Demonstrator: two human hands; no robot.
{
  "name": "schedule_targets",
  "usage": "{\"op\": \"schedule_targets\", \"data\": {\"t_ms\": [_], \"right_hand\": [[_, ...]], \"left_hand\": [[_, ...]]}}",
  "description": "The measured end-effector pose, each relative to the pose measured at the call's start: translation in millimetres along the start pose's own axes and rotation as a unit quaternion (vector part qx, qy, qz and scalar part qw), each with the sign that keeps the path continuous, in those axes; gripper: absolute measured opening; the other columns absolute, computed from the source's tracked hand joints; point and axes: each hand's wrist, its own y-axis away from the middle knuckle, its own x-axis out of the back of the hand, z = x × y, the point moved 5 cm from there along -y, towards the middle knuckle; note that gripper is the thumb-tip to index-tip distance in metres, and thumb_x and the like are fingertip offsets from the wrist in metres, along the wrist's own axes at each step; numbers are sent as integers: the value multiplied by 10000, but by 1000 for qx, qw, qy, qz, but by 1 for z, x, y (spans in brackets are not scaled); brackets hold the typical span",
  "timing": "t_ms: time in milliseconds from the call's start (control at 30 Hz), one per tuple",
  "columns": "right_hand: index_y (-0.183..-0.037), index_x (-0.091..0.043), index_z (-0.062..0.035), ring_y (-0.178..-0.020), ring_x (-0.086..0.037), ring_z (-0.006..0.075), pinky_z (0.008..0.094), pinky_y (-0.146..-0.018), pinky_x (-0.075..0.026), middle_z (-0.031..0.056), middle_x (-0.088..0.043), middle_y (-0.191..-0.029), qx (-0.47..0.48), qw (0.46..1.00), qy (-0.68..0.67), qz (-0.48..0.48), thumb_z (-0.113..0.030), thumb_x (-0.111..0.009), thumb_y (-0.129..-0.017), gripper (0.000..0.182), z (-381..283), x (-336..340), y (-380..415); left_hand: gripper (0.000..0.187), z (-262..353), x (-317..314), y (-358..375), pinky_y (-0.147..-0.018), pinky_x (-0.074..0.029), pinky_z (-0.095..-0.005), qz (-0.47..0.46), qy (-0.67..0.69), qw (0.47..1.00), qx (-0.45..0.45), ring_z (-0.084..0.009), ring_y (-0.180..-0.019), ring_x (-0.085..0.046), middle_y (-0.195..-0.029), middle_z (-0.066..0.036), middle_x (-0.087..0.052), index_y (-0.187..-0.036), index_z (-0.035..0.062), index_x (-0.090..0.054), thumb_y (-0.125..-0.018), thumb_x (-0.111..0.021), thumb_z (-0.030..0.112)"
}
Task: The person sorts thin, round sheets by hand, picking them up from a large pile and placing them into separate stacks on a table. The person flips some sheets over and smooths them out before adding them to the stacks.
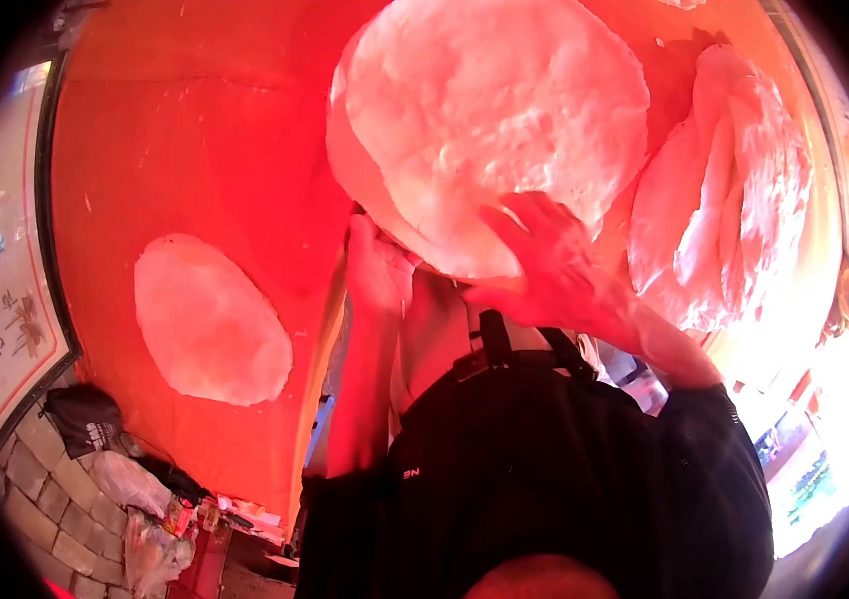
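A large round sheet of what looks like flat dough [494,110] lies on a red-lit table, its near edge at the table's front. A second layer's rim shows along its left side. My right hand [544,260] rests over its near right edge with fingers spread, slightly blurred. At the near left edge is my left hand [379,265], palm turned up and fingers apart, beside the sheet; some fingertips are hard to make out. To the left lies a smaller oval sheet [213,321]. On the right is a loosely folded, creased sheet [724,190].
The red table surface [185,150] spreads around the sheets. A framed panel with handwritten characters [10,260] stands at the left. Below it are a black bag [85,419], clear plastic bags [132,482] and brickwork [75,524]. Strong light washes out the lower right.
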Motion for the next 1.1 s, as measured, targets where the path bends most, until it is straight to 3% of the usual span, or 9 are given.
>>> {"op": "schedule_targets", "data": {"t_ms": [200, 300, 400, 633, 700, 867, 967, 1000, 1100], "right_hand": [[-981, -633, -11, -815, -603, 343, 445, -627, -509, 175, -596, -877, -37, 996, 10, 82, -285, -758, -733, 390, -2, -43, -41], [-815, -586, -26, -730, -604, 329, 438, -565, -498, 154, -583, -776, -26, 999, 35, 11, -180, -707, -733, 212, 3, -53, -34], [-701, -519, -50, -659, -595, 312, 434, -519, -481, 134, -567, -711, 23, 997, 35, 60, -103, -656, -715, 148, -13, -41, -38], [-1015, -641, -72, -866, -610, 292, 418, -698, -516, 163, -628, -971, 35, 995, -80, 45, -222, -718, -788, 283, -15, -38, -30], [-1053, -641, -77, -898, -612, 304, 428, -728, -515, 167, -634, -992, 7, 990, -79, 112, -267, -724, -785, 339, 29, 4, -35], [-1147, -641, -91, -978, -618, 333, 452, -804, -515, 178, -650, -1043, -171, 929, 137, 298, -380, -740, -778, 479, 229, 118, -66], [-1204, -641, -100, -1027, -622, 350, 466, -849, -514, 184, -659, -1074, -233, 890, 265, 290, -448, -750, -773, 564, 325, 141, -111], [-1222, -641, -102, -1043, -623, 356, 471, -864, -514, 186, -662, -1085, -241, 886, 285, 275, -470, -753, -772, 592, 336, 144, -127], [-1208, -634, -97, -1102, -581, 376, 475, -856, -502, 172, -640, -1118, -225, 897, 303, 228, -530, -729, -787, 611, 327, 142, -166]], "left_hand": [[269, -19, 65, -32, -904, -512, -332, -204, -58, 975, -64, -154, -1055, -632, -1150, -41, -657, -1271, 43, -555, -1036, -499, 163], [305, -21, 59, -29, -928, -498, -341, -189, -62, 978, -64, -172, -1098, -608, -1202, -55, -624, -1304, 37, -526, -1029, -512, 169], [348, -18, 53, -23, -953, -484, -349, -142, -87, 983, -74, -190, -1141, -584, -1254, -68, -591, -1337, 31, -497, -1021, -525, 175], [461, -18, 42, -16, -1010, -451, -368, -83, -171, 977, -100, -232, -1241, -527, -1376, -101, -513, -1414, 17, -430, -1004, -554, 189], [496, -23, 42, -17, -1026, -442, -373, -77, -180, 975, -103, -244, -1269, -510, -1411, -110, -490, -1436, 13, -410, -999, -563, 193], [181, -42, 102, -49, -976, -477, -358, -26, -134, 985, -109, -188, -1143, -583, -1163, -78, -633, -1132, 25, -611, -961, -578, 74], [161, -36, 76, -35, -789, -491, -246, 29, -98, 985, -140, -111, -899, -607, -997, -46, -630, -1066, -11, -600, -914, -569, -51], [167, -40, 85, -39, -943, -480, -325, -22, -115, 985, -125, -170, -1063, -610, -1113, -61, -645, -1121, 37, -613, -978, -556, 103], [191, -36, 79, -40, -829, -504, -284, -86, -81, 991, -59, -159, -981, -635, -1082, -51, -656, -1150, 30, -604, -985, -555, 112]]}}
